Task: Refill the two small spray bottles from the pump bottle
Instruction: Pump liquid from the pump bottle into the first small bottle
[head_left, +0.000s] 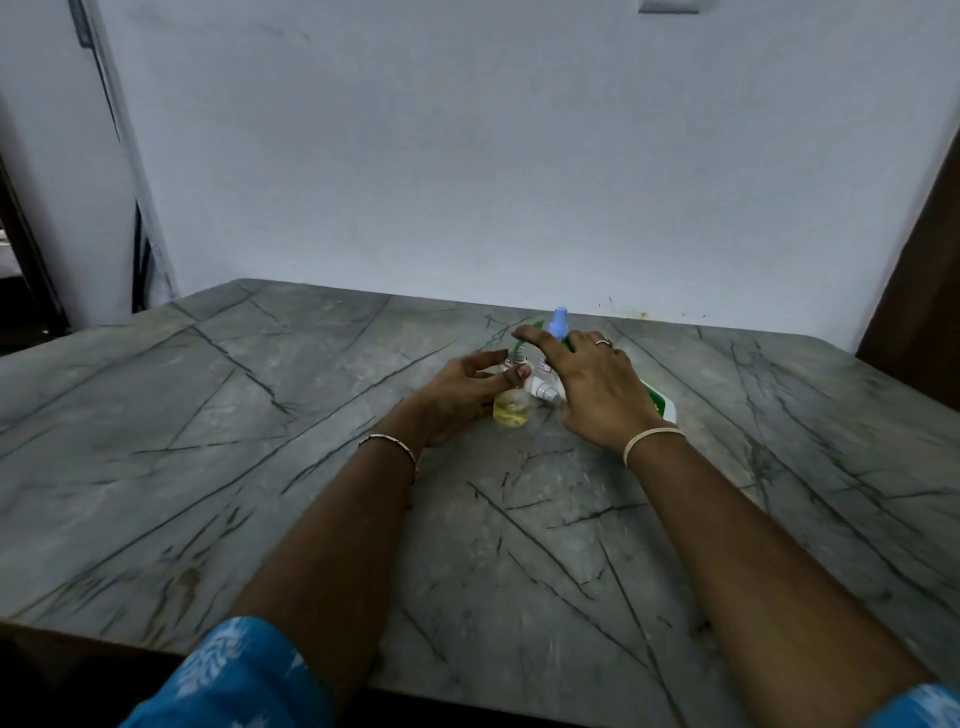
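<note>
Wall (519, 156): pale, bluish-white and scuffed, filling the upper half of the view behind the table.
Table (208, 467): grey stone-look top with dark veins, its far edge meeting the wall.
Forearms: both bare and reaching forward over the table, with a blue patterned sleeve (234, 675) at the near edge.
Pump bottle (661, 404): green and white, toward the far middle of the table. It is mostly hidden under the right hand, and how it stands cannot be told.
Right hand (597, 395): palm down over the pump bottle, index finger stretched out straight to the left and the other fingers spread. Whether they clasp the bottle cannot be told.
Left hand (457, 395): fingers and thumb curled round the small spray bottle, holding it upright on the table.
Small spray bottle (511, 408): clear, with yellowish liquid in its lower part and a bare threaded neck with no cap. It stands just left of the pump bottle.
Blue spray top (559, 322): sticks up behind the right hand; the bottle below it is hidden.
White piece (544, 391): lies between the two hands; too unclear to identify.
Bangle (389, 447): thin, on the left wrist.
Pale band (652, 439): on the right wrist.
Ring (603, 342): on a finger of the right hand.
</note>
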